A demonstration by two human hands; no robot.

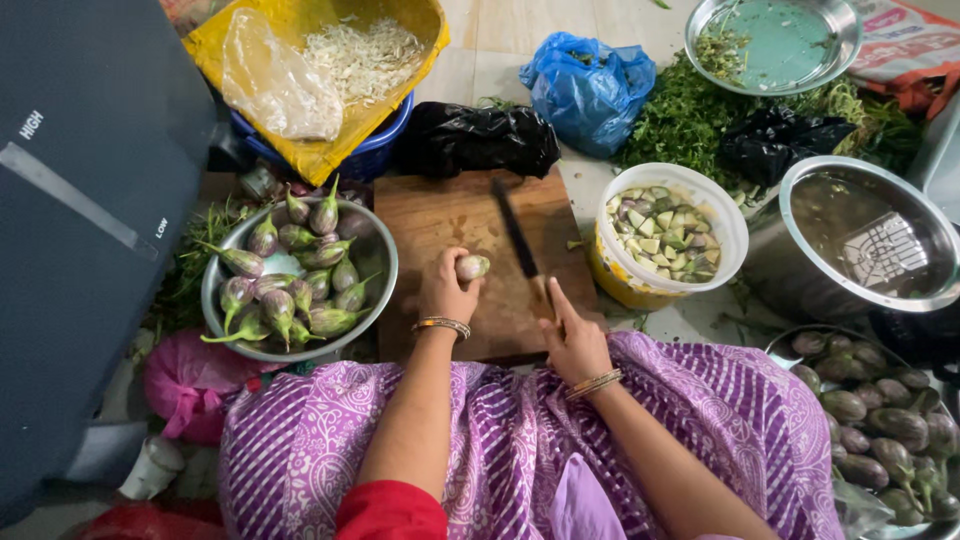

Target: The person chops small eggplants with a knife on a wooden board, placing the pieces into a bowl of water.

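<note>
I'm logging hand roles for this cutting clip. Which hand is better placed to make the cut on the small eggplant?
Right. The right hand already grips the knife, whose blade lies on the cutting board just beside the eggplant. The left hand is busy holding the eggplant on the board.

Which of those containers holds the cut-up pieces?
The white tub right of the board. The steel bowl on the left holds whole brinjals with stems.
</note>
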